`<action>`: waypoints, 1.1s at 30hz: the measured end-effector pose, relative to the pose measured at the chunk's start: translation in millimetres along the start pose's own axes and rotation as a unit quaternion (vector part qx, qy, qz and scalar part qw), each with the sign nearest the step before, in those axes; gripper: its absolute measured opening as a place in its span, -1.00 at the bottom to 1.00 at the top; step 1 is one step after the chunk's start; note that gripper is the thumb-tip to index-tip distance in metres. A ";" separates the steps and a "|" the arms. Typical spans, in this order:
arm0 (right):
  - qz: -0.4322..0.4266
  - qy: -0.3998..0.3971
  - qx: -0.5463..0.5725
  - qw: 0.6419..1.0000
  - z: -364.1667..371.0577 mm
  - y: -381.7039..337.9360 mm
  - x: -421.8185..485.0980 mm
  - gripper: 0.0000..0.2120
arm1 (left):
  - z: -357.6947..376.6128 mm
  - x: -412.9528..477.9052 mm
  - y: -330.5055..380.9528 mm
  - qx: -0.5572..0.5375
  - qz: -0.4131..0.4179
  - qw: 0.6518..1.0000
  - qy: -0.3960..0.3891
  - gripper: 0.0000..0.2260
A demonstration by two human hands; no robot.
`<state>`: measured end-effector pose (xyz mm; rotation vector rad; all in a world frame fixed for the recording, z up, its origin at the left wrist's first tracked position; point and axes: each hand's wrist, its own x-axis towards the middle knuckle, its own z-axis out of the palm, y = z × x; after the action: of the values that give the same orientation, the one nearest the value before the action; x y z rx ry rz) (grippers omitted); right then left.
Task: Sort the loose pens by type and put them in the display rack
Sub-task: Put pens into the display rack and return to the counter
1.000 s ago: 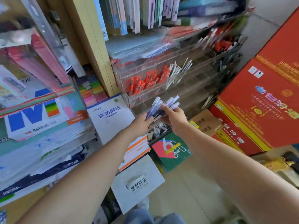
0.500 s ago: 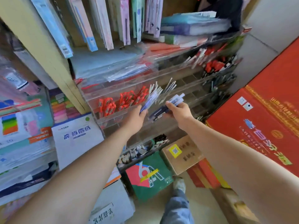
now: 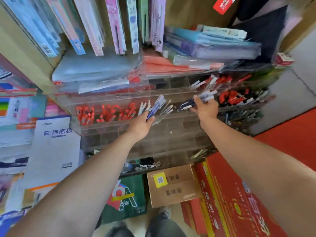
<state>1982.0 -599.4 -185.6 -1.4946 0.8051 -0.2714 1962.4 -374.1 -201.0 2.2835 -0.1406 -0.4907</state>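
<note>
Shop shelves: notebooks and folders stacked above a clear display rack (image 3: pixel 171 137).
Left hand (image 3: pixel 141 124): clamped on a bundle of blue pens (image 3: pixel 156 106), angled at the rack's middle tier, probably to slot them in.
Right hand (image 3: pixel 206 109): grips a second pen bundle (image 3: pixel 193 103), held apart, seemingly another type.
Rack compartments: red pens (image 3: pixel 106 113) at left, white pens (image 3: pixel 143 107) beside them.

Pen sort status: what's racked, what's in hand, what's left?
Done: red pens sit in compartments of the clear display rack. In hand: the left hand grips blue pens at the rack; the right hand grips a darker bunch. Left: both bunches need slotting; lower rows look mostly empty.
</note>
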 end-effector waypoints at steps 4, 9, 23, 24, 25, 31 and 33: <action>-0.007 -0.001 -0.018 1.000 8.0 10.5 15.4 -0.86 | 8.8 8.8 0.9 -0.020 -0.018 1.000 -0.017 -0.85; 0.013 -0.027 -0.041 0.999 15.7 26.1 25.3 -0.77 | 14.6 18.7 0.8 -0.037 -0.024 0.999 -0.023 -0.81; 0.020 -0.029 -0.139 0.990 17.4 36.6 28.6 -0.59 | 19.5 25.0 3.9 -0.078 -0.017 0.995 -0.062 -0.77; -0.007 -0.009 -0.136 0.991 15.9 33.5 23.5 -0.58 | 20.0 24.8 5.6 -0.077 -0.012 0.995 -0.065 -0.77; -0.028 -0.001 -0.130 0.991 13.8 29.0 16.8 -0.60 | 20.4 24.3 7.9 -0.080 -0.007 0.994 -0.068 -0.78; 0.070 -0.312 -0.010 0.947 2.9 13.3 -15.8 -0.83 | 25.4 21.3 30.8 -0.093 0.028 0.987 -0.127 -0.85; 0.088 -0.344 0.023 0.935 2.3 14.0 -17.1 -0.90 | 28.4 22.3 35.9 -0.068 0.036 0.988 -0.138 -0.87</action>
<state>1966.8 -585.5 -193.8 -1.3304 0.3549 0.3578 1973.7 -423.7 -199.5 2.0624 -0.3160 -0.7532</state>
